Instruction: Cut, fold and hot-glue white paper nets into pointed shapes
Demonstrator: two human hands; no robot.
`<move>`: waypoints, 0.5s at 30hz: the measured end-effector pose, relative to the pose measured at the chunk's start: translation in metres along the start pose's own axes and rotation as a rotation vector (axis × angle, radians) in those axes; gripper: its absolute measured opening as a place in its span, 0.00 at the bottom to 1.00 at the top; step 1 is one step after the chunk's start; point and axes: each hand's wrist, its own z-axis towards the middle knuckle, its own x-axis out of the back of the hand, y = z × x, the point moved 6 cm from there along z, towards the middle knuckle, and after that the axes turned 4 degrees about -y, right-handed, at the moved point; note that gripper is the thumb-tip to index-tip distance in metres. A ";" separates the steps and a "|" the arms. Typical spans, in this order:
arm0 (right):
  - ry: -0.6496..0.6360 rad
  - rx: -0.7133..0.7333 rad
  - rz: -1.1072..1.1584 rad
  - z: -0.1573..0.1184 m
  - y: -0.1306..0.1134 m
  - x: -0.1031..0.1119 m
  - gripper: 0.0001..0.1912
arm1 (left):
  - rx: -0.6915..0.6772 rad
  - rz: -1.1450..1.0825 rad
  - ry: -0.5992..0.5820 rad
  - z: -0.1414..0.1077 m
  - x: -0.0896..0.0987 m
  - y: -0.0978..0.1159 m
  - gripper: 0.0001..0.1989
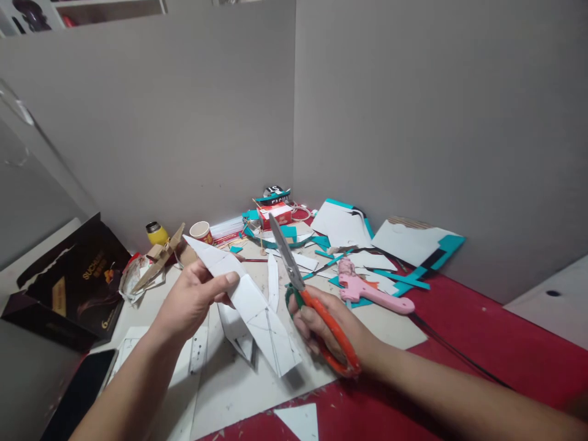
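Observation:
Pinched between the thumb and fingers of my left hand (199, 294) is a long white piece of card (257, 309), pointed at its far end and marked with drawn lines near its lower end. My right hand (321, 324) grips a pair of scissors (328, 331) with orange and green handles. Their blades point up and away, lie together, and stay apart from the card. Behind the held card, a folded white piece (236, 331) rests on the work board (229, 398). A narrow white strip (272, 282) lies just beyond it.
A pink glue gun (376, 297) lies right of the scissors, its cord trailing right. White and teal card scraps (344, 223) cover the back. A black box (73, 282), yellow bottle (157, 234) and paper cup (201, 231) stand left. Grey panels (436, 122) enclose the red table (473, 312).

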 end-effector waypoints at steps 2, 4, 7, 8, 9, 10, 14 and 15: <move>0.019 0.000 0.003 -0.002 -0.003 -0.003 0.20 | 0.007 0.033 -0.049 0.000 -0.007 -0.005 0.10; 0.046 0.016 0.015 -0.003 -0.009 -0.005 0.21 | 0.038 0.044 -0.128 0.000 -0.017 -0.011 0.13; 0.107 0.066 0.047 -0.003 -0.017 -0.006 0.21 | 0.141 0.066 -0.202 -0.003 -0.032 -0.022 0.17; 0.131 0.088 0.059 -0.003 -0.019 -0.005 0.20 | 0.170 0.087 -0.209 -0.005 -0.035 -0.024 0.17; 0.158 0.106 0.071 -0.002 -0.022 -0.003 0.20 | 0.193 0.111 -0.218 -0.006 -0.038 -0.026 0.16; 0.183 0.123 0.083 -0.002 -0.024 -0.001 0.20 | 0.208 0.132 -0.233 -0.007 -0.041 -0.028 0.15; 0.248 0.179 0.109 -0.001 -0.032 0.008 0.19 | 0.263 0.219 -0.320 -0.014 -0.054 -0.035 0.13; 0.253 0.189 0.115 -0.001 -0.033 0.009 0.18 | 0.286 0.250 -0.332 -0.016 -0.056 -0.037 0.13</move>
